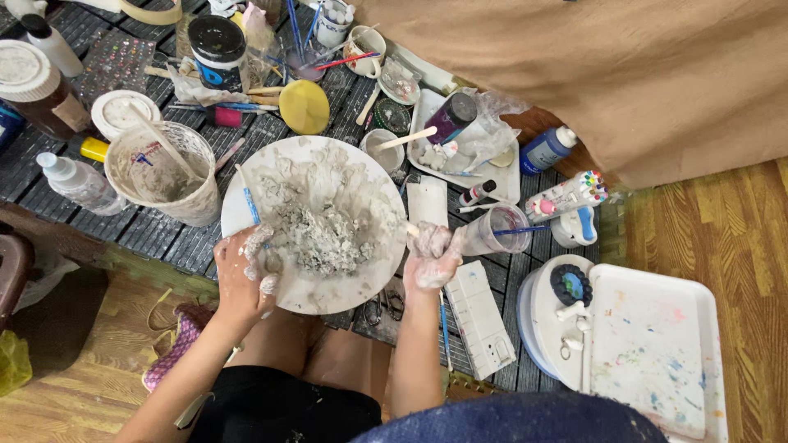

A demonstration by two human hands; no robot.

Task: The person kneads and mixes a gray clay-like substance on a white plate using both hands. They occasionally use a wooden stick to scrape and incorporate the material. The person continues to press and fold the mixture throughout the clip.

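A round white board [345,289] lies on a dark slatted mat, covered with a rough heap of grey clay paste [324,220]. My left hand [245,275], smeared with grey paste, grips the board's near left edge. My right hand [431,256], also coated in paste, is closed around a thin wooden stick at the board's right edge, its tip touching the paste. A blue-handled tool [249,199] rests on the board's left side.
A paste-smeared tub [164,174] with a stick stands left of the board. Around it sit paint bottles, a black-lidded jar [217,51], a yellow disc [304,107], a clear cup [491,230] and a white paint tray [648,344]. Brown cloth [624,74] covers the top right. My bare knees are below the board.
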